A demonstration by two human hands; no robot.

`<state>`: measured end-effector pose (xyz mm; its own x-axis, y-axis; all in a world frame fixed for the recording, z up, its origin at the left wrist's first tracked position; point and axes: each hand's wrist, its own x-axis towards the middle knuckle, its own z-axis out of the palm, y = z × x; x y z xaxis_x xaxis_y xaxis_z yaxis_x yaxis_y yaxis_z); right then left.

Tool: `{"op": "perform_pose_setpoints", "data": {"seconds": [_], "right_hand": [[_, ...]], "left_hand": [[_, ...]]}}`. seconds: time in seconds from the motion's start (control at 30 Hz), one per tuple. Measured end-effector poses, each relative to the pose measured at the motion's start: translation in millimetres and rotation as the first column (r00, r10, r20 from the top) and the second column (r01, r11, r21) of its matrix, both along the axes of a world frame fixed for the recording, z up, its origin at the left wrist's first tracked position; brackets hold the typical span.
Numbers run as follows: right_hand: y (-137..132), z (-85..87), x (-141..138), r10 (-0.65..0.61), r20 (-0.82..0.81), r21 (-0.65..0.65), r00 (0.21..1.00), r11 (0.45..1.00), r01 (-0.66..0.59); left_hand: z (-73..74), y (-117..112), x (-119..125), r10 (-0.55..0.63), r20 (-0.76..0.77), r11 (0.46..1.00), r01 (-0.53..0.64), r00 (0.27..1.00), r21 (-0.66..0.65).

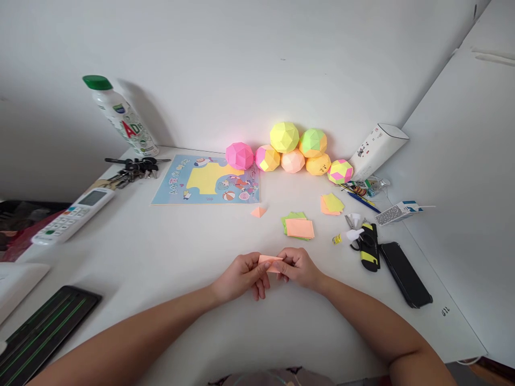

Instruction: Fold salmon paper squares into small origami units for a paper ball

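A small orange-pink paper slip (pixel 270 259) is held up between both hands, a little above the white table. My left hand (pixel 244 274) pinches its left end between thumb and fingers, the lower fingers loosely bent. At the right end, my right hand (pixel 298 266) grips it the same way, thumb on top. Just beyond the hands lies a stack of orange-pink and green paper slips (pixel 300 228). A folded orange-pink paper piece (pixel 258 212) rests farther left. Yellow and orange slips (pixel 332 203) sit beyond the stack to the right.
Faceted paper balls (pixel 285 138) are piled against the wall, beside a blue booklet (pixel 173 185). Rightward lie a glue bottle (pixel 349 236), a yellow-black cutter (pixel 369 247) and a phone (pixel 406 274). On the left are a bottle (pixel 124 120), keys (pixel 137 169) and a remote (pixel 74 216).
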<state>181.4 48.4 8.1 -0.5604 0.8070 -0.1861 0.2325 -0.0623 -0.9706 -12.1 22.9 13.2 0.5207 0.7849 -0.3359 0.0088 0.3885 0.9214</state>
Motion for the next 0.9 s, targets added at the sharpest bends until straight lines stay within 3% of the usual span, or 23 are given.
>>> {"op": "perform_pose_setpoints", "data": {"seconds": [0.33, 0.7, 0.9], "right_hand": [[0.3, 0.5, 0.6, -0.011, -0.032, -0.017, 0.999, 1.0, 0.01], [-1.5, 0.8, -1.0, -0.013, -0.023, -0.01, 1.0, 1.0, 0.012], [-3.9, 1.7, -5.1, 0.009, 0.081, 0.096, 0.997, 0.995, -0.017]], "left_hand": [[0.7, 3.5, -4.6, -0.093, 0.046, 0.996, 0.094, 0.995, -0.009], [-5.3, 0.0, -1.0, -0.026, -0.002, 1.0, 0.026, 1.0, -0.01], [-6.9, -3.5, 1.1, 0.036, 0.006, 0.999, -0.036, 0.999, 0.022]]}}
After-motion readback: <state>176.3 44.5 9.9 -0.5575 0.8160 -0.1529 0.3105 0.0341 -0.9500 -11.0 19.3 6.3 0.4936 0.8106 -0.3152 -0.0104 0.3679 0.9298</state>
